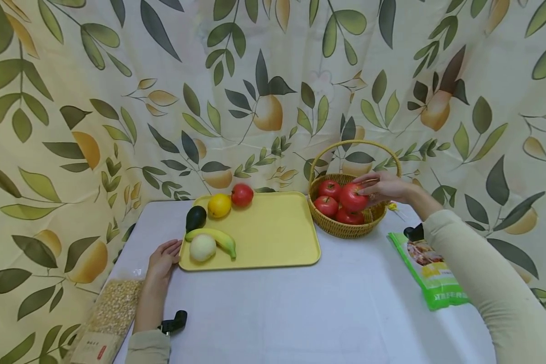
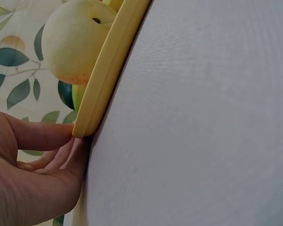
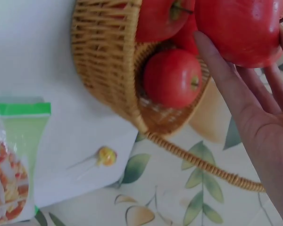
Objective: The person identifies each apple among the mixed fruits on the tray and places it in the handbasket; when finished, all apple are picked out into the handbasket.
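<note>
My right hand [image 1: 384, 187] grips a red apple [image 1: 353, 197] over the wicker basket [image 1: 346, 231]. In the right wrist view the thumb and fingers curve round that apple [image 3: 240, 30], above other red apples [image 3: 172, 77] in the basket. At the left end of a yellow tray [image 1: 275, 235], my left hand [image 1: 161, 262] pinches the rim, thumb against the edge and fingers lower down, as the left wrist view shows. On the tray lie a pale peach [image 1: 202, 247], a banana [image 1: 220, 238], a dark green avocado-like fruit [image 1: 196, 219], a yellow fruit [image 1: 219, 206] and a red fruit [image 1: 242, 195].
A green food packet [image 1: 432, 273] lies on the white table [image 1: 300, 313] below the right forearm. A small wrapped lollipop [image 3: 106, 156] rests behind the basket's right side. A clear bag of pale kernels [image 1: 114, 308] lies by the left forearm. Patterned cloth hangs behind.
</note>
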### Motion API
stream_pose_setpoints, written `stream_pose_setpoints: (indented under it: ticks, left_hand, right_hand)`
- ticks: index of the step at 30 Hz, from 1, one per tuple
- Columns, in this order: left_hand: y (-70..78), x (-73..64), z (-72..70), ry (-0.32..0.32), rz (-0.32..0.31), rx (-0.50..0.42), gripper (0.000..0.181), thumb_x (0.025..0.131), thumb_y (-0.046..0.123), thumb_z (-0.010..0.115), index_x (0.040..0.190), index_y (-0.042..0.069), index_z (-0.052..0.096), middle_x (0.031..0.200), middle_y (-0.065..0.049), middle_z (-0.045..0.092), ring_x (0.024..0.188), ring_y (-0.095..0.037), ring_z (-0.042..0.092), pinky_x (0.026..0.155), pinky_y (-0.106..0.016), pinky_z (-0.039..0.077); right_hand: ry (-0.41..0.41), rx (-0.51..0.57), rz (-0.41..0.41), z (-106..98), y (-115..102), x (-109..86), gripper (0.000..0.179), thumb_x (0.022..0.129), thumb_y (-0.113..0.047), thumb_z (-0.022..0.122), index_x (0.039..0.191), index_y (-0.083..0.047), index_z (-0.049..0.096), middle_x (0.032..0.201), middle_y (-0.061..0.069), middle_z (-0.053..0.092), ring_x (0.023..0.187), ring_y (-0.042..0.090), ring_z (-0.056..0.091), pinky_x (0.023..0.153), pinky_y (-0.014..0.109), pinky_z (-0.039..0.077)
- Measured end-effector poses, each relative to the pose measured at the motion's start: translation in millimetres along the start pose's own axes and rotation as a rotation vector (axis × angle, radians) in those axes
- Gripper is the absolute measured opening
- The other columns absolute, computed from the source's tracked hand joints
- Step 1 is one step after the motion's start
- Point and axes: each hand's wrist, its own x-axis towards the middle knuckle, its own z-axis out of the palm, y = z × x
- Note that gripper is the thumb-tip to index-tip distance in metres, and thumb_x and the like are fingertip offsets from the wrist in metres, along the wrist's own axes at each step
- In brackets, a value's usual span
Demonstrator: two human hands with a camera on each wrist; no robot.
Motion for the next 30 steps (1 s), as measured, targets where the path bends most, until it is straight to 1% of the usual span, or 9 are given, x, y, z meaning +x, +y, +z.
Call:
stream_pose_setpoints:
  ticks: [3, 7, 10, 16, 23, 30]
  left_hand:
    - [0.4, 0.5, 1.0, 0.004, 0.000, 0.001, 0.073, 0.092, -0.026, 0.042, 0.161, -0.005, 0.026, 0.162, -0.028, 0.036, 0.151, -0.035, 0.038, 0.124, -0.039, 0.034]
    - [0.6, 1.0, 2.3, 0.010, -0.005, 0.002, 0.073, 0.092, -0.026, 0.042, 0.160, -0.006, 0.027, 0.162, -0.028, 0.037, 0.150, -0.035, 0.038, 0.123, -0.039, 0.035]
    - [1.3, 1.2, 2.4, 0.009, -0.003, 0.001, 0.073, 0.091, -0.026, 0.042, 0.160, -0.006, 0.027, 0.162, -0.029, 0.037, 0.150, -0.036, 0.038, 0.123, -0.039, 0.035]
    - [2.5, -1.2, 1.7, -0.005, 0.003, 0.004, 0.073, 0.092, -0.026, 0.042, 0.160, -0.007, 0.026, 0.162, -0.029, 0.036, 0.150, -0.036, 0.038, 0.123, -0.040, 0.034]
    - [1.4, -1.0, 1.7, 0.006, -0.001, 0.000, 0.071, 0.093, -0.025, 0.042, 0.160, -0.006, 0.028, 0.162, -0.028, 0.037, 0.150, -0.036, 0.039, 0.123, -0.040, 0.035]
    - [1.2, -1.4, 0.6, -0.005, 0.006, 0.007, 0.072, 0.092, -0.025, 0.041, 0.160, -0.007, 0.026, 0.162, -0.029, 0.036, 0.150, -0.036, 0.038, 0.124, -0.042, 0.034]
  right_hand:
    - [0.006, -0.015, 0.001, -4.8, 3.8, -1.3, 0.058, 0.103, -0.013, 0.065, 0.153, 0.006, 0.041, 0.151, 0.029, 0.041, 0.117, 0.032, 0.059, 0.094, 0.056, 0.060]
    - [-0.006, -0.024, 0.011, -9.8, 8.7, -2.1, 0.058, 0.104, -0.015, 0.064, 0.153, 0.007, 0.040, 0.151, 0.030, 0.040, 0.118, 0.032, 0.058, 0.097, 0.059, 0.057]
    - [-0.009, -0.019, 0.018, -13.4, 11.3, -2.0, 0.058, 0.104, -0.015, 0.063, 0.153, 0.006, 0.041, 0.152, 0.029, 0.040, 0.119, 0.033, 0.058, 0.098, 0.059, 0.057]
    - [0.011, -0.031, 0.023, -16.3, 10.1, -3.4, 0.058, 0.105, -0.016, 0.062, 0.153, 0.007, 0.040, 0.154, 0.031, 0.037, 0.121, 0.036, 0.057, 0.096, 0.057, 0.059]
    - [0.028, -0.058, 0.056, -18.7, 12.0, -3.6, 0.056, 0.105, -0.010, 0.059, 0.154, 0.009, 0.037, 0.150, 0.035, 0.037, 0.116, 0.036, 0.059, 0.098, 0.062, 0.055]
    - [0.034, -0.069, 0.081, -19.5, 18.3, 0.1, 0.056, 0.106, -0.008, 0.055, 0.155, 0.009, 0.035, 0.152, 0.037, 0.035, 0.121, 0.041, 0.055, 0.096, 0.061, 0.056]
